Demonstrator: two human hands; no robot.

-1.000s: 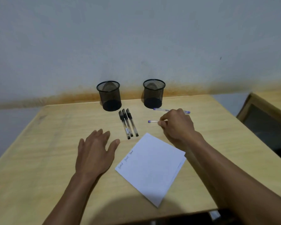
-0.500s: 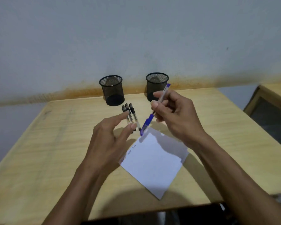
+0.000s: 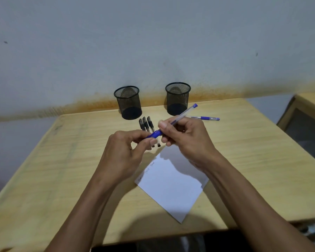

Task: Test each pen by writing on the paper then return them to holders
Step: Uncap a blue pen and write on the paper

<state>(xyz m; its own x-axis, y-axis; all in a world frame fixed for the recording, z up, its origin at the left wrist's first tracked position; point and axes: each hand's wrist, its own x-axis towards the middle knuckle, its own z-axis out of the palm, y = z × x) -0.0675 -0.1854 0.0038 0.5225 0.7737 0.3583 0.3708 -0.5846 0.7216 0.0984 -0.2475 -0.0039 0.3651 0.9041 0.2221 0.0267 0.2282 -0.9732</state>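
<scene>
Blue-capped clear pen (image 3: 173,122) slants above the white paper (image 3: 173,182), right hand (image 3: 187,140) gripping its barrel, left hand (image 3: 124,151) apparently pinching the cap; three black pens (image 3: 146,123) lie before round mesh holders (image 3: 128,101).

Wooden table (image 3: 44,179): we count two mesh holders (image 3: 128,102) upper centre, three black pens (image 3: 145,123), one blue pen (image 3: 205,118), paper (image 3: 173,186) centre.
</scene>
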